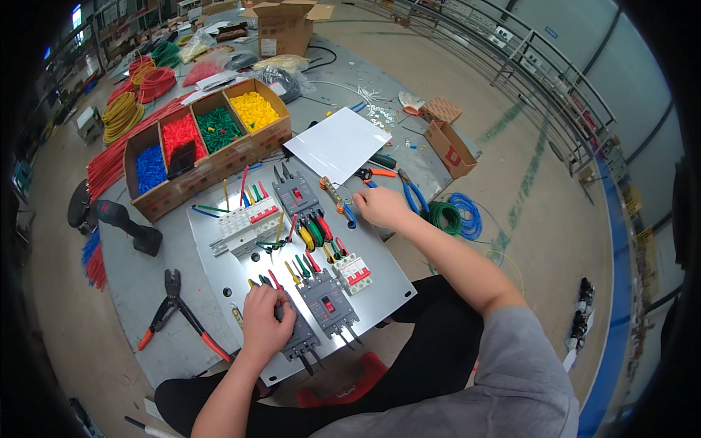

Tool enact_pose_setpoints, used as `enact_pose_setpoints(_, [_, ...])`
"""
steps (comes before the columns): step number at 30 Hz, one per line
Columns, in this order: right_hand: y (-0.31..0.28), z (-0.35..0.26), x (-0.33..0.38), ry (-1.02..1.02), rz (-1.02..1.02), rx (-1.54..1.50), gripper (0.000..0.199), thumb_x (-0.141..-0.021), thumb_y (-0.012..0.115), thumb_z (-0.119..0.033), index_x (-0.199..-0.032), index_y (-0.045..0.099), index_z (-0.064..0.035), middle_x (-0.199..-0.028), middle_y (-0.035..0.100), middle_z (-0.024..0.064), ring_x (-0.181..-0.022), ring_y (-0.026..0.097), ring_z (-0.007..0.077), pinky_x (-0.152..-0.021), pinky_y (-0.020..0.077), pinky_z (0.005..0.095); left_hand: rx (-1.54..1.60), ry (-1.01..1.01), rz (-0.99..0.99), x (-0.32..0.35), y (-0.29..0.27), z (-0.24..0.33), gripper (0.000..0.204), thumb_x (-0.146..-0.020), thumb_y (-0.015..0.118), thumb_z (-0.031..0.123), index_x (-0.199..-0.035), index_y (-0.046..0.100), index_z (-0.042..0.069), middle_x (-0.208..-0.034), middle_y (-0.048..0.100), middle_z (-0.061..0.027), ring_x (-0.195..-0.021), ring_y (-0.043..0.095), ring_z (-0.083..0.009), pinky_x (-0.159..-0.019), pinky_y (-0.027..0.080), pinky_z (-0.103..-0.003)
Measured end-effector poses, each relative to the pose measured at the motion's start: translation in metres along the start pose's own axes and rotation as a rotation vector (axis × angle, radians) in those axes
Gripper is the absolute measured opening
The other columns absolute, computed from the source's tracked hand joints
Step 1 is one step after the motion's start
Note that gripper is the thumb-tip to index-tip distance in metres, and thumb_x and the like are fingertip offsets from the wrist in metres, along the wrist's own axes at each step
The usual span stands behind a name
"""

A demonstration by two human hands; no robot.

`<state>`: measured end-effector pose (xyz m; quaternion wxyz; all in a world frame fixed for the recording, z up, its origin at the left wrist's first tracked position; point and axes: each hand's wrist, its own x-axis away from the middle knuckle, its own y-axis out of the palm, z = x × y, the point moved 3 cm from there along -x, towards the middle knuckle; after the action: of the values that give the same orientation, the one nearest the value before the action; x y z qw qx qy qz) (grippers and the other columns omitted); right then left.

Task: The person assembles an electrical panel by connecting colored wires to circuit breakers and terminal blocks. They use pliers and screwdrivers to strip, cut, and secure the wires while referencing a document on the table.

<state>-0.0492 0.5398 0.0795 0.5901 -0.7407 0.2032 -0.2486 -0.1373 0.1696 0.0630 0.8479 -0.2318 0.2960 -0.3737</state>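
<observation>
A metal mounting plate (380,271) carrying wired breakers lies across the table's near edge. My left hand (268,320) is closed at the wire end of a grey moulded-case breaker (301,337), its fingertips among short coloured wires; what they grip is hidden. Beside it sits a second grey breaker (328,306), and a third grey breaker (295,194) is at the far end. Above the plate's right edge, my right hand (381,207) is closed beside a brass terminal bar (332,191) and a short blue wire (350,217). Whatever its fingers hold cannot be made out.
A divided cardboard box (212,169) holds blue, red, green and yellow caps. Red-handled crimping pliers (174,303) and a cordless driver (130,225) lie left. A white sheet (338,144), blue-handled pliers (413,193) and wire coils (464,216) are to the right.
</observation>
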Motion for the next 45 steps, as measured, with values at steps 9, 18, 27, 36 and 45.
enact_pose_setpoints(9, [0.006,0.003,-0.025,-0.128,-0.074,0.079,0.046,-0.112,0.047,-0.045,-0.110,0.081,-0.0151,-0.104,0.080,0.0159,-0.099,0.076,0.0393,-0.088,0.0596,0.0539,-0.012,-0.001,-0.007,0.000,-0.001,0.001,0.008,-0.083,0.071,0.007,-0.085,0.063,0.004,-0.084,0.057,-0.0106,-0.085,0.057,-0.0319,-0.079,0.045,-0.044])
enact_pose_setpoints(18, [0.030,-0.048,0.026,0.150,-0.084,-0.080,0.068,-0.117,0.033,-0.046,-0.103,0.076,0.0052,-0.109,0.078,0.0283,-0.103,0.075,0.0491,-0.094,0.0588,0.0589,-0.013,-0.002,-0.008,0.001,-0.001,-0.001,0.009,-0.083,0.071,0.007,-0.086,0.062,0.005,-0.085,0.057,-0.0107,-0.085,0.056,-0.0325,-0.079,0.045,-0.045])
enact_pose_setpoints(27, [0.003,-0.002,0.011,0.028,0.016,-0.061,0.052,-0.115,0.039,-0.040,-0.109,0.078,-0.0073,-0.106,0.079,0.0211,-0.104,0.075,0.0435,-0.094,0.0570,0.0582,-0.001,-0.007,0.001,0.001,0.001,-0.001,0.010,-0.083,0.071,0.007,-0.085,0.061,0.004,-0.084,0.056,-0.0111,-0.085,0.055,-0.0328,-0.078,0.044,-0.045])
enact_pose_setpoints(36, [0.015,0.010,-0.024,-0.178,0.011,0.066,0.044,-0.112,0.046,-0.037,-0.103,0.081,-0.0110,-0.096,0.079,0.0146,-0.097,0.073,0.0359,-0.103,0.0455,0.0566,0.004,-0.015,0.003,0.001,0.000,0.000,0.011,-0.083,0.070,0.007,-0.084,0.060,0.004,-0.084,0.055,-0.0113,-0.085,0.055,-0.0330,-0.079,0.044,-0.045])
enact_pose_setpoints(45, [0.016,-0.020,-0.009,-0.055,0.007,0.105,0.048,-0.113,0.044,-0.037,-0.100,0.079,-0.0068,-0.094,0.080,0.0174,-0.098,0.076,0.0377,-0.094,0.0547,0.0552,0.004,-0.016,-0.003,0.001,-0.001,0.000,0.011,-0.083,0.070,0.008,-0.084,0.060,0.004,-0.083,0.055,-0.0109,-0.085,0.056,-0.0325,-0.079,0.044,-0.045])
